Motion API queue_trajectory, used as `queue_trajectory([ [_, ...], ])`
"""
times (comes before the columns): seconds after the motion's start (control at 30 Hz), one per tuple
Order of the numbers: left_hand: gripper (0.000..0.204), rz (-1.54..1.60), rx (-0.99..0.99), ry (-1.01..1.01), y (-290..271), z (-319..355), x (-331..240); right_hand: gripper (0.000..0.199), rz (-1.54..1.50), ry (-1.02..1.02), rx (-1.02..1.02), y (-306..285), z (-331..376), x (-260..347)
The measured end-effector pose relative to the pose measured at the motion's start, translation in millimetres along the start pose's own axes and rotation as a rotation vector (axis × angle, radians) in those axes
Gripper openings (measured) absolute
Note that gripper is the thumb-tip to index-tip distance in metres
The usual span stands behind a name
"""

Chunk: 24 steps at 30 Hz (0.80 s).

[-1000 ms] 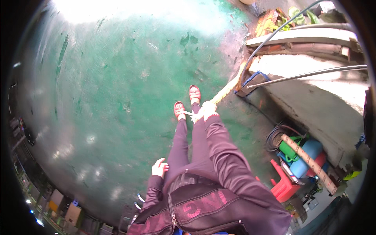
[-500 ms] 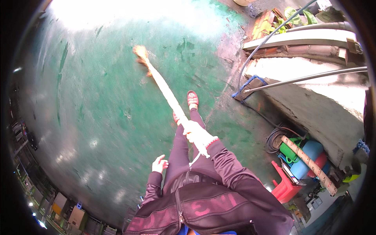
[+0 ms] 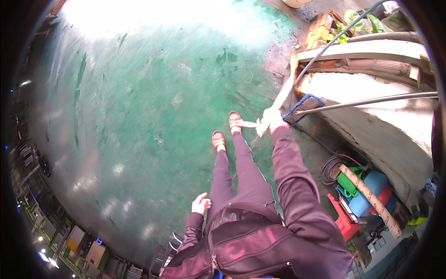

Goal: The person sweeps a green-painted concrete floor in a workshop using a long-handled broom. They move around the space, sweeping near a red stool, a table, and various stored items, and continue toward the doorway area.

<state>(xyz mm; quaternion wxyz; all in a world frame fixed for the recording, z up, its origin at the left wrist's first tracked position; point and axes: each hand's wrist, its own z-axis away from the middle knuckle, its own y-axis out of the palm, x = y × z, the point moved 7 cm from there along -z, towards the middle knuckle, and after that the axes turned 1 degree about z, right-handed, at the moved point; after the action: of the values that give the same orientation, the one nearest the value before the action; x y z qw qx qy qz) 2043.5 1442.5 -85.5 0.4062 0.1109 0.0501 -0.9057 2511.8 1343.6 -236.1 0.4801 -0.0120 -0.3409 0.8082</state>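
Observation:
My right hand (image 3: 273,119) is closed round a long pale stick (image 3: 284,94) near its near end. White strips of wrapping or cord hang loose from that end, beside my hand. The stick points away from me to the right, and its far end reaches the edge of the brick ledge, where the bright light makes its shape hard to make out. Just right of this hand a flat mop with a blue fringe (image 3: 303,105) leans on the low wall. My left hand (image 3: 201,203) hangs by my left thigh, holding nothing, fingers loosely apart.
Green floor (image 3: 153,116) with scuffs and glare spreads ahead and left. A low concrete wall (image 3: 371,121) runs along the right, with plants (image 3: 371,21) beyond. Nearer lie a coiled hose (image 3: 331,169), a cardboard tube (image 3: 369,201) and a red plastic stool (image 3: 341,221). Boxes (image 3: 95,255) stand lower left.
My right hand has swung the stick from the middle of the floor out to the right, against the ledge. My feet now show more fully; my left hand stays low, empty.

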Motion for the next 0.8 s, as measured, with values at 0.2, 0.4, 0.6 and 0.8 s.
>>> queue_trajectory([
  [0.2, 0.035, 0.073, -0.053, -0.064, -4, 4, 19, 0.018, -0.404, 0.438, -0.186, 13, -7, 38],
  [0.4, 0.035, -0.011, 0.004, 0.041, 6, -8, -23, 0.008, -1.850, 0.149, 0.259, 23, 51, 139],
  [0.6, 0.035, -0.083, 0.067, 0.241, -12, -5, -72, 0.026, -1.983, -0.357, 0.471, 5, 149, 188],
  [0.8, 0.036, -0.153, 0.057, 0.143, -72, -19, -40, 0.017, -2.261, 0.268, 0.152, 80, 331, 127],
])
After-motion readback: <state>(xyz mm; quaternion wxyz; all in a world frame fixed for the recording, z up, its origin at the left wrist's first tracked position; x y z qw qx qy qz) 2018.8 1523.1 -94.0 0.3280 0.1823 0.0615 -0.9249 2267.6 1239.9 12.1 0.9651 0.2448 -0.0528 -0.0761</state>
